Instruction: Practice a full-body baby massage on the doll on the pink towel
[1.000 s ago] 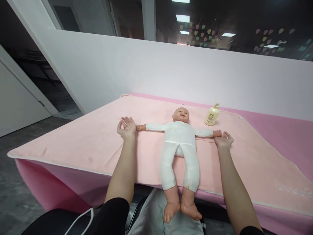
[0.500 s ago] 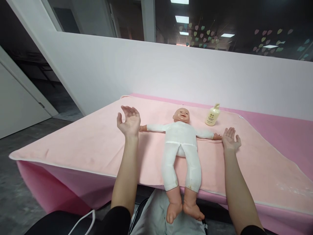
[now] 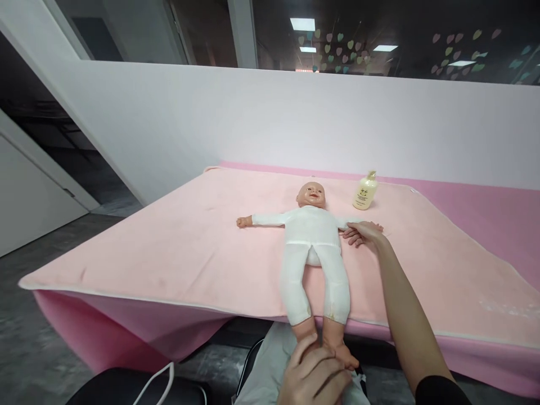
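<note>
The doll (image 3: 312,225) is lying on its back on the blanket (image 3: 169,242), right of the middle of the table (image 3: 472,208), its head pointing to the far edge and both arms spreading out sideways. Its legs are running to the near edge, and its feet (image 3: 346,358) are jutting past that edge over the person's lap.

The left hand (image 3: 315,376) is sitting at the feet, just off the near edge, its back facing up. Its fingers are bending and parting slightly, covering much of one foot; whether they are gripping it, I cannot tell.

The right hand (image 3: 363,232) is lying at the doll's arm on the side toward the right edge, its fingers pointing to the doll's body. The thumb is lying along the sleeve, while the other fingers are curling loosely below it, slightly apart; whether they are pinching the arm, I cannot tell. The doll's small hand is showing just beyond the wrist.

The bottle (image 3: 365,192) is standing upright near the far edge, to the right of the doll's head. The blanket is hanging over the near-left corner, and the wall (image 3: 211,118) is rising behind the far edge.
</note>
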A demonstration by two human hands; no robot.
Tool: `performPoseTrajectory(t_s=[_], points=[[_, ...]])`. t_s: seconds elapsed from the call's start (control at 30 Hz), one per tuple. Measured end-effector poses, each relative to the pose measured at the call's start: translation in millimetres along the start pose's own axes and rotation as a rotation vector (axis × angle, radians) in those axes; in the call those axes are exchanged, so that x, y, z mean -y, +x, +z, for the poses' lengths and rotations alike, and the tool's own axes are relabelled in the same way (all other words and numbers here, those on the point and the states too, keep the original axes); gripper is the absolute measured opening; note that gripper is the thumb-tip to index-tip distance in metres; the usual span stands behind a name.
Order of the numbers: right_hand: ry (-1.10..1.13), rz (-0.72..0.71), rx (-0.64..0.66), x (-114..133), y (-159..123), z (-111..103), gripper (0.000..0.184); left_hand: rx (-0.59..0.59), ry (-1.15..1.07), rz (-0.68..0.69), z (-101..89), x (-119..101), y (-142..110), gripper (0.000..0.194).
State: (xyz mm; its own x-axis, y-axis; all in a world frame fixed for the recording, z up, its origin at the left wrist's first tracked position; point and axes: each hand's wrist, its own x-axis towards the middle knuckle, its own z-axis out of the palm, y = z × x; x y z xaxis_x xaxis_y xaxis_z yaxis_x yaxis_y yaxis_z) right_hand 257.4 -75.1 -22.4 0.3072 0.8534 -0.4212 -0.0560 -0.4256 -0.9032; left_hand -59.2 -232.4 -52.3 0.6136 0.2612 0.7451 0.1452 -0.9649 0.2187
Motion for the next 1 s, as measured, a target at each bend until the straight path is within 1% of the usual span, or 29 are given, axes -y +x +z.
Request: performPoseTrajectory(t_s=[0.07, 0.1, 0.17, 0.27, 0.3, 0.37, 0.47, 0.53, 0.6, 0.67, 0.73, 0.8, 0.87, 0.93, 1.0], points=[[0.123, -0.012, -0.011, -1, 3, 1, 0.021, -0.043, 0.138, -0.022, -1.7, 6, -9, 0.025], [0.201, -0.023, -0.032, -1, 5, 1, 0.018, -0.06, 0.195, -0.056, -4.0, 10, -13, 0.025], [0.354, -0.074, -0.123, -2, 10, 2, 0.012, -0.107, 0.271, -0.154, -9.9, 18, -22, 0.027], [0.527, -0.178, -0.314, -2, 17, 2, 0.007, -0.178, 0.289, -0.3, -15.6, 25, -33, 0.032], [0.569, -0.197, -0.352, -2, 19, 2, 0.007, -0.198, 0.281, -0.34, -15.9, 26, -36, 0.036], [0.639, -0.207, -0.382, -2, 23, 1, 0.006, -0.226, 0.262, -0.419, -14.3, 26, -42, 0.043], [0.709, -0.214, -0.373, -2, 27, -2, 0.007, -0.259, 0.216, -0.537, -9.2, 24, -46, 0.047], [0.721, -0.186, -0.33, -1, 27, -5, 0.008, -0.289, 0.187, -0.606, -6.0, 22, -45, 0.049], [0.731, -0.154, -0.254, 1, 25, -9, 0.007, -0.327, 0.141, -0.681, -3.6, 20, -41, 0.055], [0.754, -0.144, -0.145, 2, 22, -11, 0.009, -0.376, 0.066, -0.739, -2.4, 17, -36, 0.059], [0.782, -0.142, -0.026, 3, 19, -10, 0.013, -0.427, 0.0, -0.75, -2.9, 13, -30, 0.056], [0.811, -0.143, 0.049, 3, 17, -6, 0.019, -0.485, -0.006, -0.723, -5.7, 10, -24, 0.047], [0.841, -0.155, 0.054, 4, 15, 1, 0.022, -0.548, 0.032, -0.697, -10.9, 10, -17, 0.038], [0.837, -0.183, 0.009, 6, 14, 8, 0.021, -0.608, 0.067, -0.662, -17.2, 13, -7, 0.03], [0.77, -0.217, -0.063, 8, 14, 14, 0.02, -0.635, 0.077, -0.622, -22.1, 21, 6, 0.028]])
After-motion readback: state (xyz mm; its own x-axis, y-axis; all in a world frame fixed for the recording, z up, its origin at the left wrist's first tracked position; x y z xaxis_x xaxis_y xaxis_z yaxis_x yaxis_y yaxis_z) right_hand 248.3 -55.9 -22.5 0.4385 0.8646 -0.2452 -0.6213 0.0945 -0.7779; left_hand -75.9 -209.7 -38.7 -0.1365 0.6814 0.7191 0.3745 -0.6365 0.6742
